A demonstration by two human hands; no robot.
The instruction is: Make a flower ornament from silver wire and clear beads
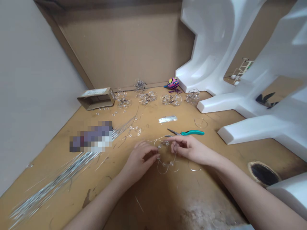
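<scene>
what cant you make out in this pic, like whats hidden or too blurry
Head view, where the hands grip the beaded wire ring: hidden by the left hand and right hand.
Head view, whatever lies by the wire bundle: covered by a blurred patch.
Head view, the label on the cardboard box: too small to read.
Head view, inside the hole in the table: too dark to see.

Pliers (185, 133) right of wire rods (55, 183) on bench (158, 198); beaded wire clusters (171, 99) behind.
</scene>
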